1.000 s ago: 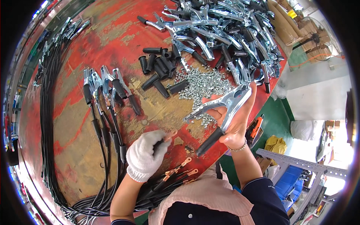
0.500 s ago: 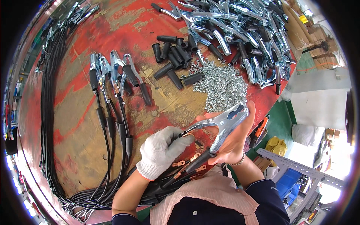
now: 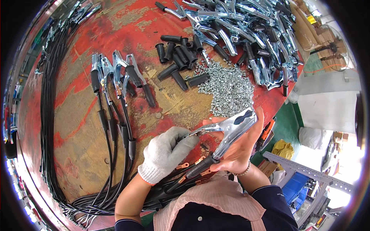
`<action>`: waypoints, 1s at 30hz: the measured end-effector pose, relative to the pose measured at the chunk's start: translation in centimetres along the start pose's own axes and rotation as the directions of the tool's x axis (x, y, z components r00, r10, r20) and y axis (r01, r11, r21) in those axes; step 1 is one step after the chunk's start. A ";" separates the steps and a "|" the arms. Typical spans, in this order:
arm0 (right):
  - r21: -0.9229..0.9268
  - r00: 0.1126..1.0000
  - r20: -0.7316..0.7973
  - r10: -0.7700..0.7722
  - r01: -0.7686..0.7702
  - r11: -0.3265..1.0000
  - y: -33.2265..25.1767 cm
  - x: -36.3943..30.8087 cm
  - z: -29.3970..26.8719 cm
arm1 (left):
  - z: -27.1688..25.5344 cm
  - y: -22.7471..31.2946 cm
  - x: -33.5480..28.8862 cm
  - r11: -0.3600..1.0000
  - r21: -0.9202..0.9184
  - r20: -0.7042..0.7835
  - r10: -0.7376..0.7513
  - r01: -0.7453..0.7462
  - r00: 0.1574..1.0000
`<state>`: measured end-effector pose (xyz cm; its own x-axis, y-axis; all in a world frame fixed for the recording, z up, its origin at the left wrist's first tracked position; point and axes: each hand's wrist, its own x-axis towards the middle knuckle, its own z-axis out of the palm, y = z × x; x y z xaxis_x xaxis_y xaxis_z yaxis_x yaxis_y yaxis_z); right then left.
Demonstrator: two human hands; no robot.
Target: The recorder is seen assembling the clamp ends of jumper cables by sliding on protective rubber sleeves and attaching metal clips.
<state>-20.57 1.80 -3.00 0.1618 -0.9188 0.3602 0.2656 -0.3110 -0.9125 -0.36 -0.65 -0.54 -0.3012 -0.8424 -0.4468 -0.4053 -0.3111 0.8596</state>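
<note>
My right hand [image 3: 242,152], bare and with a bead bracelet at the wrist, holds a shiny metal spring clamp [image 3: 228,134] in front of me, jaws pointing up and right. A black sleeve [image 3: 201,166] covers the clamp handle nearest my body. My left hand [image 3: 161,154], in a white knit glove, pinches the tip of the other, bare metal handle; what else lies under those fingers is hidden. Copper ring lugs [image 3: 182,166] on black cables show just below the clamp. Beyond it lies a heap of small silvery screws and nuts [image 3: 230,92].
Several clamps with cables attached [image 3: 111,75] lie left of centre. Loose black sleeves [image 3: 179,54] are farther back, beside a big pile of clamps [image 3: 250,34]. A long black cable bundle [image 3: 48,115] runs along the left. The red, worn table [image 3: 84,154] ends at the right.
The clamp has turned slightly in my hands, its jaws showing more from the side and its sleeved handle swinging left. Both hands have shifted only a little.
</note>
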 end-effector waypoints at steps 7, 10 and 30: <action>0.021 0.999 -0.038 0.016 -0.015 1.000 0.0 -0.1 0.2 | 0.5 -0.3 0.3 0.987 -0.065 -0.029 0.147 -0.148 0.989; 0.112 0.989 -0.130 0.072 -0.057 0.992 0.4 0.2 0.5 | 0.5 -0.2 0.7 0.968 -0.063 -0.029 0.243 -0.244 0.970; -0.773 0.925 -0.158 0.347 -0.334 0.540 0.7 7.0 -3.9 | 0.4 -2.0 1.4 0.885 -0.465 -0.051 0.010 -0.033 0.999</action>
<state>-22.95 -5.79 -1.92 0.0917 -0.9957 -0.0140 -0.6451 -0.0486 -0.7626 -0.31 -1.04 -3.02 -0.2610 -0.8667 -0.4250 0.0525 -0.4524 0.8903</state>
